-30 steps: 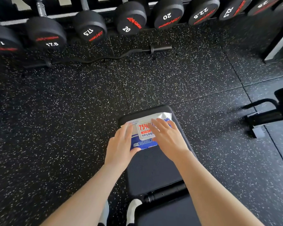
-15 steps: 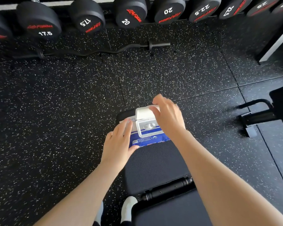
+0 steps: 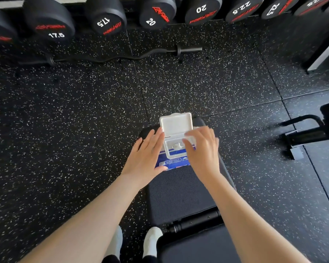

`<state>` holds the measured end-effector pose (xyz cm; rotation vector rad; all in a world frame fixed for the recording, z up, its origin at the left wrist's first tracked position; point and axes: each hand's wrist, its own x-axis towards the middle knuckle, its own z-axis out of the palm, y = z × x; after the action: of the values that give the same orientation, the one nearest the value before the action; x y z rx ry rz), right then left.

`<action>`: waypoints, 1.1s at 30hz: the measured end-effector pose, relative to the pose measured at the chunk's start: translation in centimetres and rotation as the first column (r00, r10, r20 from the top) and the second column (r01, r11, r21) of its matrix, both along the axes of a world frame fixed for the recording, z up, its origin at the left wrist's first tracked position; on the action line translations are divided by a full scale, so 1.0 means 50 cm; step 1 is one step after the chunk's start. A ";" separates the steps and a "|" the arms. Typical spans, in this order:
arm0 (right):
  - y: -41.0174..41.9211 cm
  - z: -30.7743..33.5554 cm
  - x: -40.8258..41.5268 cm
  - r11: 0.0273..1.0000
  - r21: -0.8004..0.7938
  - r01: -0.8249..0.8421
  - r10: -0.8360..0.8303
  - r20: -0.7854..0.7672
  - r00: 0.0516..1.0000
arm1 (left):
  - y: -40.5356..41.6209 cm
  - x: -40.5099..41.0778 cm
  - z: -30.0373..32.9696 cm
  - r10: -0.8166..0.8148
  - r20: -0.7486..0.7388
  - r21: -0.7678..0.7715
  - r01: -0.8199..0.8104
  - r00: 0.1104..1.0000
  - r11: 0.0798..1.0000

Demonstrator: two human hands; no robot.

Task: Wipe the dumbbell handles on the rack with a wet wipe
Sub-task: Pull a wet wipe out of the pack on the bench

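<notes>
Dumbbells (image 3: 106,18) line the top edge of the frame on their rack, marked 17.5, 20 and 22.5, handles out of sight, with a curl bar (image 3: 122,57) on the speckled floor (image 3: 65,120) just below them. At centre, a wet-wipe pack (image 3: 176,147) lies at the far end of a black bench pad (image 3: 180,192), its white flip lid (image 3: 176,123) standing open. The left hand (image 3: 146,158) rests flat with straight fingers against the pack's left side, while the right hand (image 3: 202,150) reaches its fingertips into the dispenser opening; whether they pinch a wipe is unclear.
</notes>
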<state>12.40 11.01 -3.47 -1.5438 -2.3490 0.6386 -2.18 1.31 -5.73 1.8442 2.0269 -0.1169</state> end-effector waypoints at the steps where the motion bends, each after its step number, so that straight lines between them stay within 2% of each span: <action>1: -0.012 -0.007 0.004 0.999 -0.041 -0.028 0.029 0.038 0.999 | 0.001 -0.001 0.001 -0.002 0.001 -0.017 0.002 1.000 1.000; 3: -0.024 -0.020 0.003 0.994 -0.103 -0.043 0.051 0.084 0.995 | 0.004 -0.003 0.005 -0.006 0.007 -0.044 0.007 1.000 0.999; 12: -0.003 -0.025 -0.036 0.970 -0.225 0.093 -0.050 0.190 0.981 | 0.012 -0.009 0.008 0.003 0.073 -0.092 0.003 0.997 0.996; 14: -0.003 -0.025 -0.036 0.960 -0.255 0.117 -0.085 0.134 0.987 | 0.009 -0.008 0.007 0.014 0.086 -0.083 -0.006 0.996 0.997; 18: -0.005 -0.007 -0.026 0.928 -0.347 0.137 -0.181 -0.096 0.979 | 0.011 -0.009 0.007 0.023 0.107 -0.083 -0.014 0.994 0.996; 23: -0.010 0.027 -0.003 0.895 -0.432 0.110 -0.280 -0.354 0.892 | 0.011 -0.009 0.008 0.029 0.122 -0.070 -0.021 0.992 0.997; 29: 0.004 0.066 0.006 0.915 -0.349 0.203 -0.353 -0.449 0.821 | 0.010 -0.006 0.015 0.067 0.193 -0.026 -0.063 0.979 0.998; 31: 0.014 0.072 0.014 0.906 -0.347 0.244 -0.389 -0.450 0.804 | 0.016 -0.001 0.023 0.144 0.294 0.056 -0.167 0.945 0.984; 33: 0.021 0.075 0.028 0.888 -0.369 0.274 -0.428 -0.446 0.786 | 0.035 0.009 0.042 0.286 0.450 0.092 -0.362 0.846 0.927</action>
<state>13.78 12.07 0.26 -1.6113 -1.5612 1.1643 -1.71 3.07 -3.65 1.4193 2.0316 0.5353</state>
